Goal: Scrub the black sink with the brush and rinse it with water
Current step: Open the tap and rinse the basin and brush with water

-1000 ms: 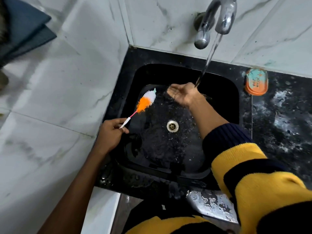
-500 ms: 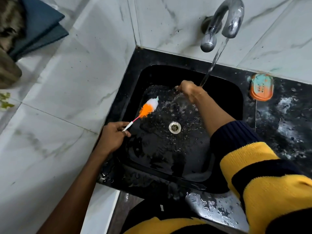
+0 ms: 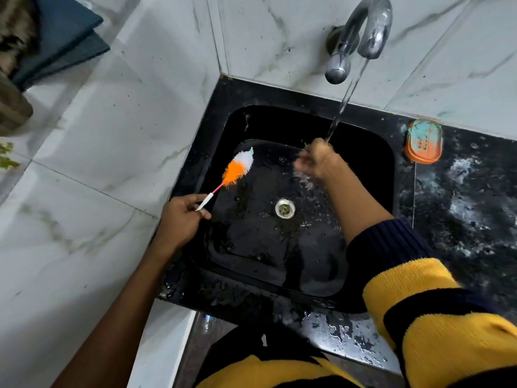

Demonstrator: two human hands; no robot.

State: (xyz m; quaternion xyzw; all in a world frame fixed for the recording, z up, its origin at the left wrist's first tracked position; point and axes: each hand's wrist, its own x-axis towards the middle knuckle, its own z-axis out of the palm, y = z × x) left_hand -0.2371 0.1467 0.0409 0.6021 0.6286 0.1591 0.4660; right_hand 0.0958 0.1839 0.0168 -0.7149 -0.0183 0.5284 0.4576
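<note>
The black sink (image 3: 251,247) is wet, with a metal drain (image 3: 285,208) in its middle. Water runs from the chrome tap (image 3: 361,32) down onto my right hand (image 3: 319,162), which is blurred under the stream over the sink's far side; its fingers look curled with nothing in them. My left hand (image 3: 179,219) grips the white and pink handle of a brush (image 3: 237,168) at the sink's left rim. The orange and white bristle head hangs over the basin's far left corner.
An orange soap dish (image 3: 423,141) sits on the black speckled counter (image 3: 461,205) to the right of the sink. White marble tiles (image 3: 98,135) cover the wall on the left and behind. Dark blue cloth (image 3: 61,37) hangs at the top left.
My right hand went from palm-up and open under the stream to turned over with curled fingers, splashing water. The brush in my left hand stayed nearly still.
</note>
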